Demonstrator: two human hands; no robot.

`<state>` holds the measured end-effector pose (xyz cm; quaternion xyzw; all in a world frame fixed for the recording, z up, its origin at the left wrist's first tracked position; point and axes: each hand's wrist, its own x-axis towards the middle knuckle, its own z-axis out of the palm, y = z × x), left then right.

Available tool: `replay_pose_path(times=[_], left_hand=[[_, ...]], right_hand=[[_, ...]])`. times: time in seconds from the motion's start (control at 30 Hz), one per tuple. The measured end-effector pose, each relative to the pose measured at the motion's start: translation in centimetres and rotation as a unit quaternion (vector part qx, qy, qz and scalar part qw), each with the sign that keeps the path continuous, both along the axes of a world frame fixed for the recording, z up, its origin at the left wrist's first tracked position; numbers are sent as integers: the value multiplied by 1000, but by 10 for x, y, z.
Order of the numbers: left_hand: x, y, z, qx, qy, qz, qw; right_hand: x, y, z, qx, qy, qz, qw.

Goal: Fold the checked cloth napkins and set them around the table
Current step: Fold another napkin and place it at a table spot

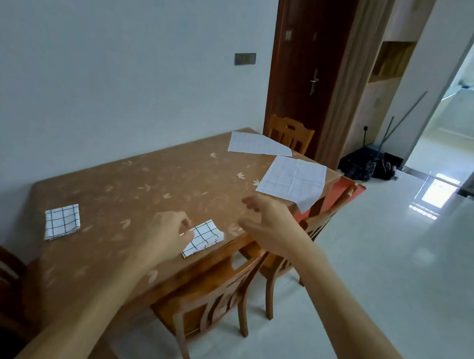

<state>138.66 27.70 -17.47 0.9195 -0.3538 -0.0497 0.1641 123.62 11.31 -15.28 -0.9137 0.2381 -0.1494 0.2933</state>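
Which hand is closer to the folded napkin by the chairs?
Left. The left hand is at the left edge of the folded napkin; the right hand hangs apart, to its right.

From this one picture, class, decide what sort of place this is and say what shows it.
Most likely a home dining area: a wooden table with matching wooden chairs tucked in around it, checked napkins laid on top, and an interior door beside a tiled floor.

Table (148, 188) has a brown leaf-print top. Near end: one folded checked napkin (62, 222) toward the wall side, and a second folded napkin (205, 238) right at the front edge. Far end: a flat unfolded napkin (258, 144) by the corner, plus a nearer unfolded napkin (293, 180) with one corner hanging off the edge.
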Motion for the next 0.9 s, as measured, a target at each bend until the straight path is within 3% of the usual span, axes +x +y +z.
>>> replay_pose_path(times=[0.43,0.9], left_hand=[[-93,-207,-9,49,21,-62,997],[-14,-467,-62,15,128,-97,987]], right_hand=[[-95,-182,-28,65,3,-24,998],[-43,-420,-73,67,81,-85,991]])
